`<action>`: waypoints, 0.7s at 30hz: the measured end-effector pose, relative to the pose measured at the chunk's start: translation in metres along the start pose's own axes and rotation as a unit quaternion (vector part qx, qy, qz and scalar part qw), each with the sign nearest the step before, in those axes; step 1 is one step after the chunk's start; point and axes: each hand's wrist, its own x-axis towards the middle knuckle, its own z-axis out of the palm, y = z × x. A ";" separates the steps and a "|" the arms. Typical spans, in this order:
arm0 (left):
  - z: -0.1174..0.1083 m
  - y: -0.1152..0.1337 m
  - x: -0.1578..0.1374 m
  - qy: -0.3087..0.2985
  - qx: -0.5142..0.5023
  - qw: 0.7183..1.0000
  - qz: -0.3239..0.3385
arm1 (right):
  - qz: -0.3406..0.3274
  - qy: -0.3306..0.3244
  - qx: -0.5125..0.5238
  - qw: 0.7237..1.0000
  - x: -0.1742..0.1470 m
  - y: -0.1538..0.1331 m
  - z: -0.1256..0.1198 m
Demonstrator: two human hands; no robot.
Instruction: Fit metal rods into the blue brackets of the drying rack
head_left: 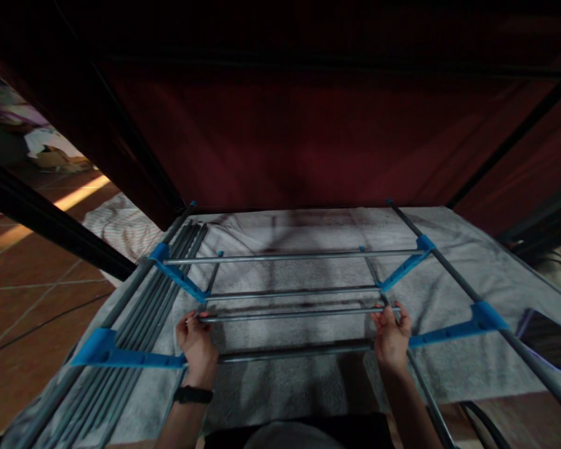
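Observation:
A thin grey metal rod [290,314] lies crosswise between my hands, inside a partly built rack of grey tubes and blue plastic brackets. Its left end is pinched by my left hand [197,342], which has a dark band on the wrist. My right hand [391,330] grips the other end with thumb and fingers. Close to my left hand is the front left blue bracket [131,358]; the front right blue bracket [458,325] reaches toward my right hand. Farther back, another crossbar [290,256] spans the rear left bracket [180,274] and the rear right bracket [406,268].
Several loose grey tubes [135,337] lie side by side at the left on a grey cloth [303,393]. A phone [545,337] rests at the right. Behind the rack stands a dark red panel [299,137]. Tiled floor [32,312] shows at the left.

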 end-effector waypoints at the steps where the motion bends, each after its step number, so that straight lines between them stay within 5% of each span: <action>1: 0.000 0.000 0.001 -0.003 -0.008 1.000 -0.005 | 0.001 0.004 -0.001 1.000 0.000 0.000 0.000; 21: -0.002 0.000 -0.004 0.026 0.018 0.999 0.039 | 0.027 -0.039 0.007 0.999 -0.005 0.000 -0.001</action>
